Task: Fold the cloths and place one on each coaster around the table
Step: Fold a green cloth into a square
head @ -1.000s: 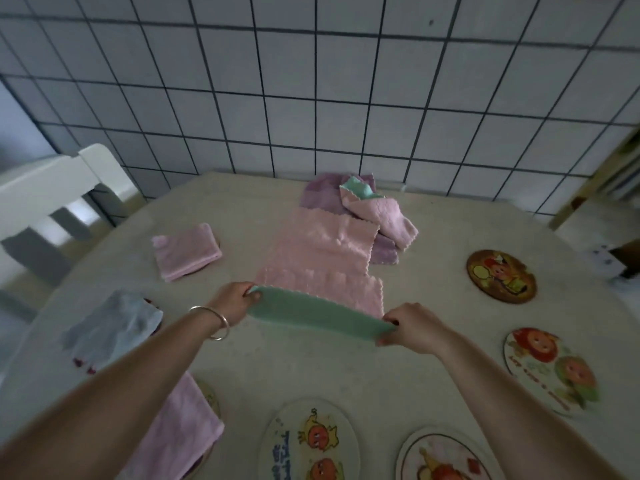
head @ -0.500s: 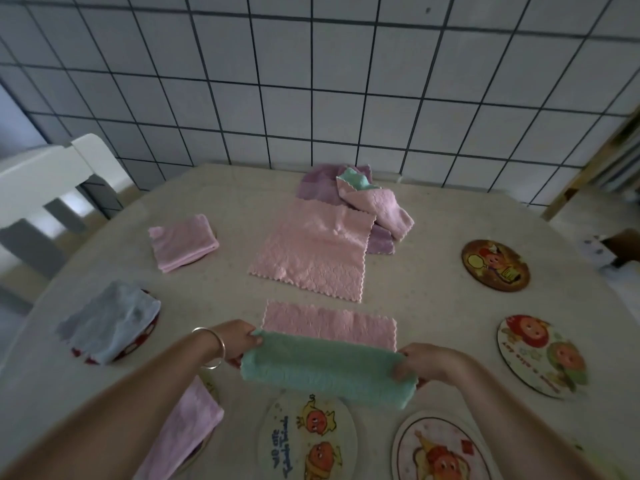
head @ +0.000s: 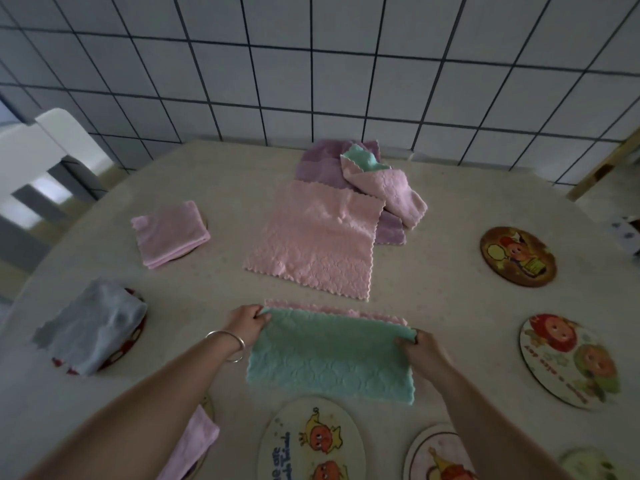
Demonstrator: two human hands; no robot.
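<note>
A green cloth with a pink underside (head: 329, 358) lies folded in half on the table in front of me. My left hand (head: 246, 322) pinches its far left corner and my right hand (head: 420, 348) pinches its far right corner. Beyond it a pink cloth (head: 315, 240) lies spread flat, and behind that a heap of purple, pink and green cloths (head: 367, 171). Folded cloths rest on coasters at the left: a pink one (head: 169, 233), a grey one (head: 93, 327) and a pink one (head: 194, 445) by my left arm. Bare coasters (head: 311, 441), (head: 440, 455), (head: 568, 362), (head: 517, 256) ring the near and right side.
The round table (head: 450, 306) stands against a white tiled wall (head: 311, 64). A white chair (head: 41, 150) is at the far left. A wooden piece of furniture (head: 609, 161) shows at the right edge.
Both hands pulled the green cloth toward me off the spread pink cloth, then folded it over onto itself and laid it flat on the table.
</note>
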